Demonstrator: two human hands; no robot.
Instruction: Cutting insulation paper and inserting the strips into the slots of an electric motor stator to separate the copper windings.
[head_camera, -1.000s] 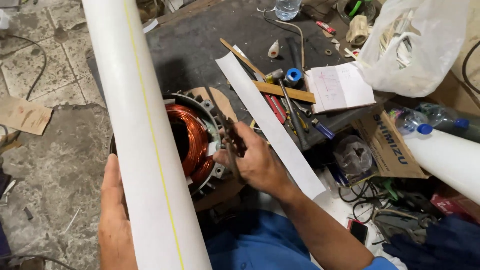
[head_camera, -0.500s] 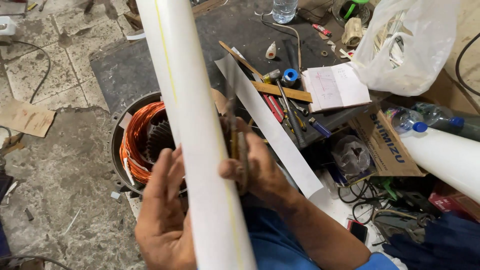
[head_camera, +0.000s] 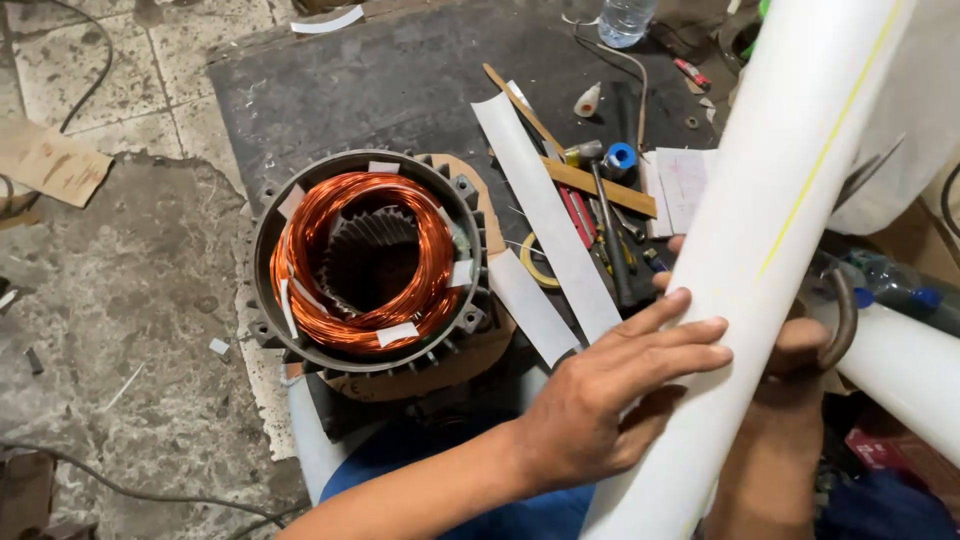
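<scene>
Pressing flat with spread fingers, left hand (head_camera: 590, 400) steadies white roll (head_camera: 760, 250); right hand (head_camera: 790, 370) wraps beneath.

The white roll (head_camera: 770, 250) has swung right, uncovering the copper-wound stator (head_camera: 365, 260)

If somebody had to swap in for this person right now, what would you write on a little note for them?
Left hand: fingers spread flat on the big white roll, steadying it.
Right hand: under and behind the roll, grip closed on scissors, only partly seen.
The roll runs slanted from the lower middle to the top right.
Motor stator: on the dark mat, to the left, copper windings in place with white paper bits tucked in.
Cut white strips lie beside it, near the tools.
Done: winding in, some strips cut.
Left: the roll is in hand, uncut at this spot as far as can be seen.
</scene>
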